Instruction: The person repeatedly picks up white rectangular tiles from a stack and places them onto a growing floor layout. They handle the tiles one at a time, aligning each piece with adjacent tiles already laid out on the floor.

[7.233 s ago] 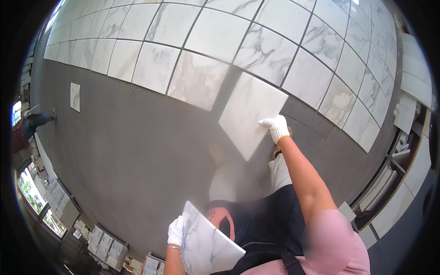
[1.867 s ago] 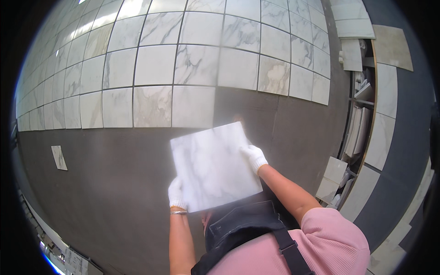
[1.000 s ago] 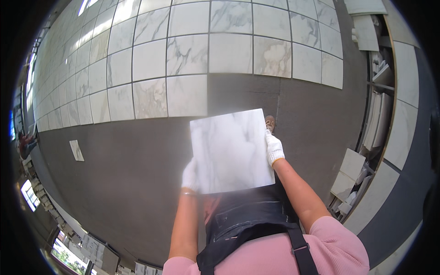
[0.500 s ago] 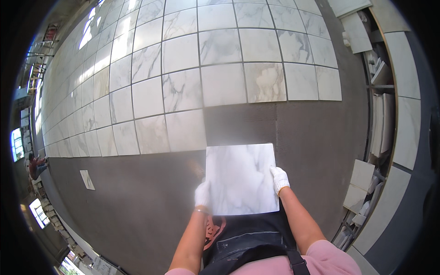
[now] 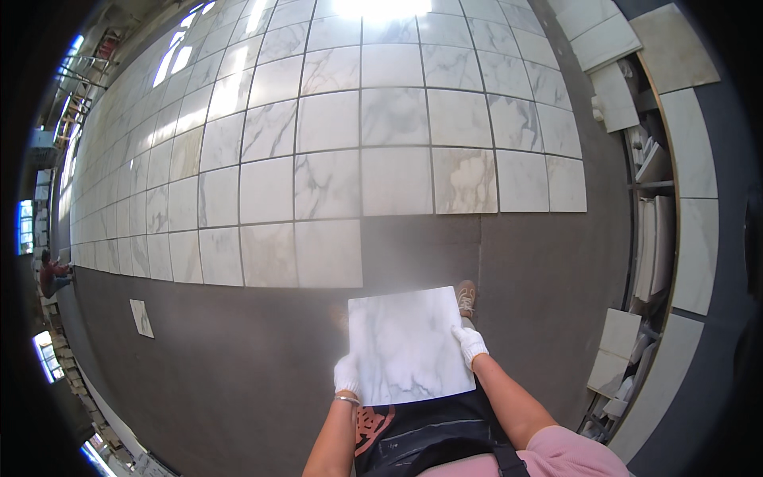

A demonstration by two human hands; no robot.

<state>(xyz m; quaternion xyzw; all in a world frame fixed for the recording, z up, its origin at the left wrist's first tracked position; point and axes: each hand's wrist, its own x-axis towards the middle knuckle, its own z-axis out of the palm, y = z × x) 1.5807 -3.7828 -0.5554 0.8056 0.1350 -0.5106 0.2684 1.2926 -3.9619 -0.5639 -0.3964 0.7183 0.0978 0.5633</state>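
Currently left hand point(image 5: 346, 375) and right hand point(image 5: 470, 343) grip one marbled tile point(image 5: 409, 346), rows point(image 5: 327, 119) laid ahead of grip, nearest row point(image 5: 328, 253) only part-done.

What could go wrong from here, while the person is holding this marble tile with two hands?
The tile could slip, since the left hand and right hand, both gloved, hold it by its sides. If dropped, it might hit the shoe by its far right corner. An edge might also chip against the laid tiles ahead.
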